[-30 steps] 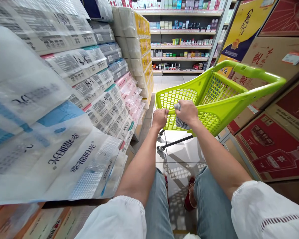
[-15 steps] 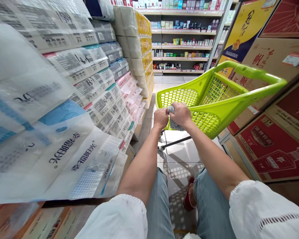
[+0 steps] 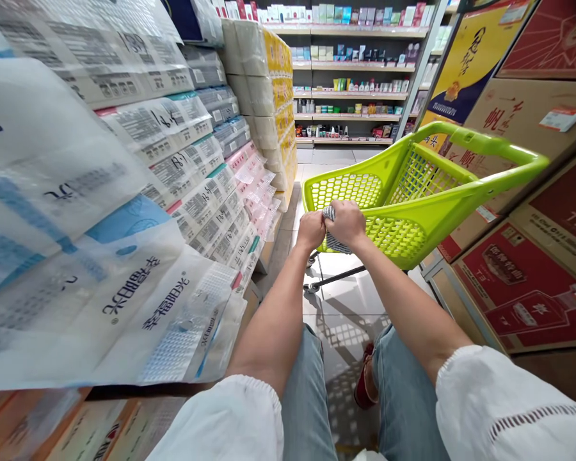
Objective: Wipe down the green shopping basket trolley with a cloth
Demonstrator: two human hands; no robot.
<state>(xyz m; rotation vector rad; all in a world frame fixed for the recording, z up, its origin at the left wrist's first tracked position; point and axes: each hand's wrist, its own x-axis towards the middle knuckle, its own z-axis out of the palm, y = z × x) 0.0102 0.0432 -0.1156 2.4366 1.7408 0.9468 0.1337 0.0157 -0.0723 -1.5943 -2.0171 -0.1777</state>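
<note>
Both hands meet at the near end of a lime-green shopping cart. My left hand is closed around the cart's near rim, its knuckles up. Beside it my right hand is closed on a grey-and-white striped cloth, which bunches out under the fingers against the basket. The cloth also reaches the side of my left hand. A dark lower bar and small wheels of the cart show beneath my hands. Its raised handle is at the far right.
Plastic-wrapped paper packs are stacked along the left, with a yellow-and-white stack beyond. Cartons line the right side, close to the cart. Shelves of small goods stand ahead, across the tiled floor.
The view has shifted slightly, so the packs on the left appear a little further right and lower. Both hands keep their closed hold, and the cart stays nearly in place between the stacks.
</note>
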